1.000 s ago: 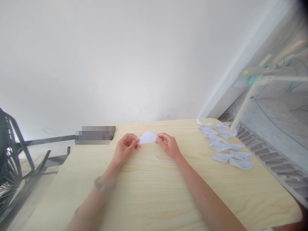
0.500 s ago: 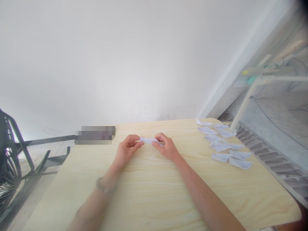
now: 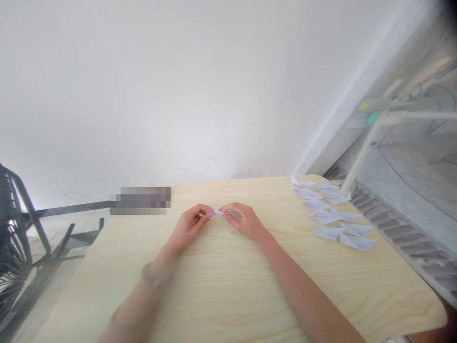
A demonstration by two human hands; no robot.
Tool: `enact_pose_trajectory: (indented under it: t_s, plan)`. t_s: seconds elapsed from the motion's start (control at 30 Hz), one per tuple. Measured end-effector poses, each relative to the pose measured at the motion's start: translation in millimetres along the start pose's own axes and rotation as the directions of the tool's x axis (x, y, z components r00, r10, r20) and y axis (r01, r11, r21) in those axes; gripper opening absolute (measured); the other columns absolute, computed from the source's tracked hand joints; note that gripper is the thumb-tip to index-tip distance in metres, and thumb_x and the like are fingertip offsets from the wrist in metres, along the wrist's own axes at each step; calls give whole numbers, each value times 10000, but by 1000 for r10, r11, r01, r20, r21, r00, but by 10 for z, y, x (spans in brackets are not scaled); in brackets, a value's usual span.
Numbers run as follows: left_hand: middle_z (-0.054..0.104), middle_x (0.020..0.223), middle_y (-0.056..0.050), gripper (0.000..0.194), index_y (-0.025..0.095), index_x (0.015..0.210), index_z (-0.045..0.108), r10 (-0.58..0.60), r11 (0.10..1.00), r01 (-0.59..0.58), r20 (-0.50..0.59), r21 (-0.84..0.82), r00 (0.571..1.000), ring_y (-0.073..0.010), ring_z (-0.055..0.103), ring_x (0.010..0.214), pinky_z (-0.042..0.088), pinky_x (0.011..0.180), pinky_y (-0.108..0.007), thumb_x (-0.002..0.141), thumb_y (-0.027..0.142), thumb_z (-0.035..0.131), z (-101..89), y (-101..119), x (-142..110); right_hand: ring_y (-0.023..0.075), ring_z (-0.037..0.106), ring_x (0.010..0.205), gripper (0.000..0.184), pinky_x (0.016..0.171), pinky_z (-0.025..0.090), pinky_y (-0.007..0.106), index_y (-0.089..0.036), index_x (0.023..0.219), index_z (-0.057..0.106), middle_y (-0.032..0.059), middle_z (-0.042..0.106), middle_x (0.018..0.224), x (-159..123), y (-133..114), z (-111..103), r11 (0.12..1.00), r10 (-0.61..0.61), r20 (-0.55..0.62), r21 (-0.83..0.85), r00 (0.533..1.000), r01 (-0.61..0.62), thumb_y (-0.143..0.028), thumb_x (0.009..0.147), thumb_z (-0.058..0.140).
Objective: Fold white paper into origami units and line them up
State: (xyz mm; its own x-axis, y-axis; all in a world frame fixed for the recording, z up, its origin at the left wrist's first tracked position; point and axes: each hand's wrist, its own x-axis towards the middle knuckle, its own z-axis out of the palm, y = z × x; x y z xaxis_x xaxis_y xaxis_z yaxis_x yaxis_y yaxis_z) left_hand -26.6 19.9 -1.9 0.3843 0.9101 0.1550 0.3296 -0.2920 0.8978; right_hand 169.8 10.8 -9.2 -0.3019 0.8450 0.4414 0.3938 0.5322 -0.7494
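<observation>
A small piece of folded white paper (image 3: 217,212) is held between my two hands over the middle of the table. My left hand (image 3: 193,222) pinches its left end between thumb and fingers. On the other end, my right hand (image 3: 243,217) has its thumb below and fingers on top, closed on the paper. The fingers cover much of the paper, so its exact shape is hidden. Several folded white paper boats (image 3: 326,216) lie in a cluster on the right side of the table.
The pale wood-grain table (image 3: 221,286) stands against a white wall (image 3: 214,95). A blurred-out dark object (image 3: 143,201) sits at its far left corner. Left of the table is a black chair (image 3: 21,228); beyond the right edge stands a white metal frame (image 3: 366,150).
My hands have drawn closer together, the right one shifting left. Less of the paper shows between them, and it now looks flatter and thinner. The boats have stayed put.
</observation>
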Motion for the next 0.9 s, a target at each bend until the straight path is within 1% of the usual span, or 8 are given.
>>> enact_pose_trajectory:
  t_s: [0.1,0.2,0.33,0.43,0.5,0.6,0.77,0.9]
  plan:
    - [584,776,-28,207,171,917,557,31,999,-31,1,13,1000,-123,537,701,427,658,-239,817,317,448,5,-1,2,139,564,850,135,791,411,273,-216,872,583,16,640,889,-4,-5,0,999,-31,9,-28,999,31,-207,812,462]
    - [583,739,-17,184,173,898,527,33,999,-33,-42,-16,999,-123,557,664,439,647,-247,807,321,465,20,-9,3,134,570,835,134,781,419,267,-217,872,584,14,642,885,-6,-9,3,999,-39,11,-20,999,40,-212,818,461]
    - [613,884,-46,160,177,873,486,26,998,-31,-105,-47,994,-124,592,656,448,609,-244,791,314,495,34,-1,-3,127,575,817,130,766,424,253,-215,871,589,10,642,876,-4,-14,14,1000,-31,-13,-6,999,31,-215,814,472]
    - [613,973,-60,165,186,897,509,24,1000,-21,-139,23,990,-125,601,675,442,559,-226,798,314,481,24,16,-9,126,578,803,129,753,426,246,-208,859,592,14,640,868,-2,-20,18,1000,-21,-28,11,999,21,-220,811,473]
    - [616,991,-54,159,189,851,553,48,994,-34,-134,107,990,-125,599,708,445,562,-218,802,316,470,15,27,-10,124,579,789,130,740,427,238,-200,858,590,17,640,855,-2,-24,17,1000,-11,-33,21,999,11,-225,811,471]
    - [617,1006,-45,173,193,809,591,118,978,-90,-142,190,983,-135,595,785,456,587,-215,798,320,475,13,40,-3,118,578,770,133,727,424,229,-193,863,587,16,638,833,-3,-29,15,1000,1,-33,23,999,-1,-231,811,470]
    - [596,1053,-59,209,203,899,601,170,967,-138,-143,212,975,-143,596,794,472,574,-222,785,339,493,26,56,4,116,577,771,136,730,419,222,-198,860,595,10,637,831,-3,-38,21,1000,4,-35,6,999,-4,-237,809,474]
    - [580,1079,-68,201,201,888,615,179,964,-152,-110,217,978,-161,578,847,480,594,-234,773,331,514,15,53,3,123,578,777,142,718,422,227,-207,866,593,14,636,843,-2,-51,37,1000,12,-48,-18,999,-13,-253,812,470]
